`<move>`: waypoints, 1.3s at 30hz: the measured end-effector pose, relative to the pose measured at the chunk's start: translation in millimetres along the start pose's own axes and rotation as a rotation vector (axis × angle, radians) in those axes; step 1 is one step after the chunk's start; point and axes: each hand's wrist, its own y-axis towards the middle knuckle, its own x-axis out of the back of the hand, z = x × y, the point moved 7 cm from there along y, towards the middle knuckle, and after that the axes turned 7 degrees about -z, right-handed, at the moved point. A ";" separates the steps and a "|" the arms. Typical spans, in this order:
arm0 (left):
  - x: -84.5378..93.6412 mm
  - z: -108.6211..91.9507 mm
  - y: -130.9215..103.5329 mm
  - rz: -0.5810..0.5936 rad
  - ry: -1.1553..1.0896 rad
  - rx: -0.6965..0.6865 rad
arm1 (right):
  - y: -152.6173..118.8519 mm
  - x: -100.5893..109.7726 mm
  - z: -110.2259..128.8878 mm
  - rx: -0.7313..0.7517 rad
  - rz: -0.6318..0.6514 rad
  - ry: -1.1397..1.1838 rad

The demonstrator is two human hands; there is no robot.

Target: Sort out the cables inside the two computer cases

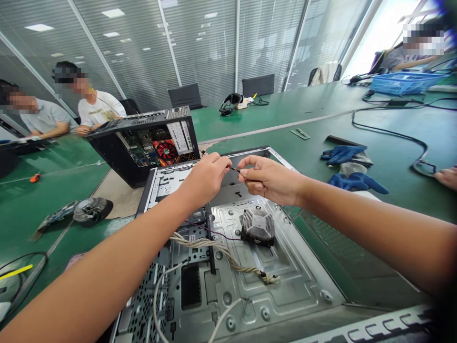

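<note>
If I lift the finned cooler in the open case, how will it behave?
The cooler is probably stiff and rather heavy, as it looks like finned metal. The thin wire reaching it curves loosely, so it may trail.

The left hand (211, 177) and right hand (262, 177) pinch a thin dark cable (233, 169) between them above an open computer case (264, 276). A heatsink (258, 224) and twisted beige cables (228, 255) lie inside it; a second case (143, 145) with a red fan (166, 149) stands just beside it on the green table (282, 112).
</note>
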 end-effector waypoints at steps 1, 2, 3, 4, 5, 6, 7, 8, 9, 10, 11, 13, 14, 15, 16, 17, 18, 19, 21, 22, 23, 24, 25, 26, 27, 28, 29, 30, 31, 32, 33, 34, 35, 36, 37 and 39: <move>1.0 -0.9 -0.2 -0.003 -0.009 -0.010 | -0.6 -1.2 -1.3 -0.022 0.010 -0.008; 1.9 -2.2 -0.2 -0.003 -0.015 -0.024 | -1.4 -2.2 -2.5 -0.043 0.024 -0.023; 2.9 -3.6 -0.2 -0.001 -0.022 -0.040 | -2.3 -3.2 -3.7 -0.061 0.041 -0.044; 3.8 -5.1 0.0 0.002 -0.030 -0.055 | -3.0 -4.2 -4.8 -0.075 0.065 -0.071; 4.6 -6.4 0.4 0.004 -0.039 -0.065 | -3.6 -5.4 -5.8 -0.082 0.094 -0.101; 5.5 -7.3 0.8 0.004 -0.051 -0.071 | -3.8 -6.2 -6.3 -0.077 0.119 -0.131; 6.1 -7.7 1.3 0.003 -0.064 -0.068 | -3.4 -6.4 -6.4 -0.061 0.135 -0.161; 6.3 -7.5 1.9 0.004 -0.076 -0.059 | -2.7 -6.1 -6.0 -0.036 0.139 -0.188; 5.8 -6.9 2.3 0.012 -0.087 -0.044 | -1.6 -5.3 -5.6 -0.011 0.134 -0.216; 4.7 -6.0 2.5 0.025 -0.100 -0.026 | -0.5 -4.2 -5.3 0.012 0.122 -0.243; 3.2 -5.0 2.5 0.045 -0.118 -0.007 | 0.5 -3.3 -5.3 0.029 0.110 -0.272; -0.8 -3.1 2.0 0.099 -0.164 0.033 | 1.2 -2.8 -5.8 0.046 0.101 -0.333; -2.8 -2.5 1.4 0.129 -0.190 0.049 | 0.9 -3.3 -6.0 0.050 0.105 -0.359; -4.4 -2.3 1.0 0.155 -0.215 0.060 | 0.2 -4.1 -6.4 0.047 0.113 -0.374; -4.9 -2.2 0.8 0.167 -0.237 0.065 | -0.7 -4.9 -7.0 0.036 0.122 -0.373; -4.6 -2.4 0.8 0.169 -0.253 0.063 | -1.8 -5.5 -7.8 0.015 0.130 -0.355; -3.6 -2.6 1.2 0.159 -0.265 0.056 | -2.9 -5.9 -8.7 -0.013 0.135 -0.324; -1.7 -3.1 1.8 0.139 -0.271 0.042 | -3.9 -6.2 -9.7 -0.044 0.140 -0.284; 2.7 -3.6 3.0 0.086 -0.270 0.011 | -5.3 -7.0 -10.7 -0.096 0.152 -0.204; 4.6 -3.6 3.4 0.063 -0.265 -0.001 | -5.7 -7.5 -10.7 -0.111 0.160 -0.172; 5.9 -3.6 3.6 0.047 -0.260 -0.009 | -5.8 -7.9 -10.7 -0.122 0.168 -0.146; 6.8 -3.4 3.6 0.037 -0.256 -0.013 | -5.7 -8.1 -10.7 -0.129 0.175 -0.129; 6.9 -3.4 3.4 0.036 -0.252 -0.014 | -5.5 -8.1 -10.9 -0.133 0.178 -0.126; 6.4 -3.5 3.1 0.043 -0.250 -0.014 | -5.0 -7.6 -11.2 -0.130 0.173 -0.136; 6.0 -3.8 2.7 0.049 -0.250 -0.014 | -4.3 -6.9 -11.5 -0.123 0.163 -0.160; 5.5 -3.8 2.3 0.054 -0.253 -0.010 | -3.6 -5.9 -11.7 -0.111 0.147 -0.192; 5.1 -3.5 2.1 0.056 -0.256 -0.002 | -2.8 -4.8 -11.9 -0.098 0.131 -0.226; 4.8 -3.1 2.0 0.055 -0.259 0.007 | -2.2 -3.8 -12.0 -0.087 0.112 -0.258; 4.4 -2.6 1.9 0.056 -0.257 0.014 | -1.6 -3.1 -12.0 -0.078 0.098 -0.284; 3.9 -2.3 2.0 0.059 -0.251 0.016 | -1.3 -2.7 -12.1 -0.073 0.089 -0.306; 2.9 -2.2 2.1 0.068 -0.242 0.013 | -1.1 -2.5 -12.1 -0.067 0.085 -0.326; 1.7 -2.5 2.2 0.083 -0.234 0.006 | -0.9 -2.1 -11.7 -0.059 0.080 -0.344; 0.4 -2.9 2.3 0.098 -0.229 -0.001 | -0.9 -1.9 -11.2 -0.050 0.079 -0.362; -0.9 -3.1 2.5 0.114 -0.228 -0.004 | -1.0 -1.7 -10.8 -0.040 0.082 -0.380; -2.1 -3.0 2.5 0.130 -0.229 0.000 | -1.1 -1.5 -10.6 -0.034 0.088 -0.397; -4.4 -2.5 2.4 0.159 -0.225 0.017 | -1.7 -1.2 -11.4 -0.036 0.106 -0.423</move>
